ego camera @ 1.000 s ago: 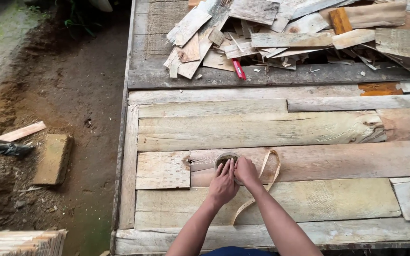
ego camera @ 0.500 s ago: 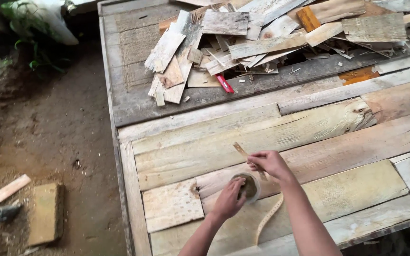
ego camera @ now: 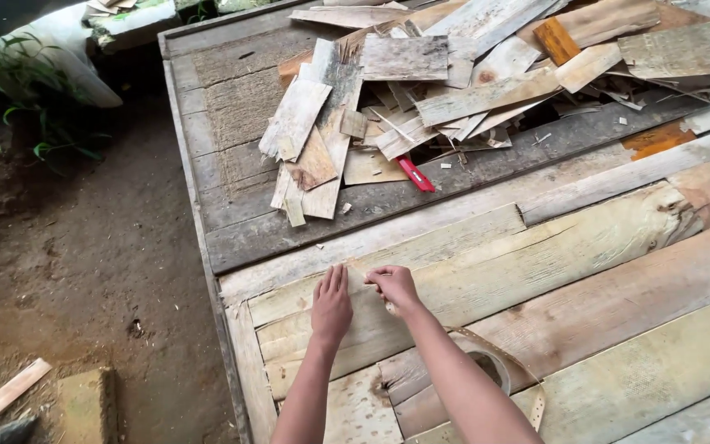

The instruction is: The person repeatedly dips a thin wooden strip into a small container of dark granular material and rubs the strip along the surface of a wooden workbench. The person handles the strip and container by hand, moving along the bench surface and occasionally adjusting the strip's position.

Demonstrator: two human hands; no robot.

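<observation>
My left hand (ego camera: 332, 306) lies flat, palm down, on a pale wooden plank (ego camera: 470, 271) near the left edge of a plank platform. Right beside it, my right hand (ego camera: 394, 288) pinches the end of a tan tape strip (ego camera: 527, 382). The strip curves back past my right forearm to a tape roll (ego camera: 488, 368), which lies on the planks and is partly hidden by that forearm. The fingertips of both hands almost touch.
A heap of wood scraps (ego camera: 454, 90) covers the far part of the platform, with a red utility knife (ego camera: 415, 174) at its near edge. Bare dirt ground (ego camera: 84, 263) lies to the left, with a brick (ego camera: 84, 404), a wooden slat (ego camera: 2, 396) and green plants (ego camera: 34, 123).
Both hands have left the tape roll and moved forward and left along the planks. The right hand has drawn the tape strip out behind it. My view has swung left.
</observation>
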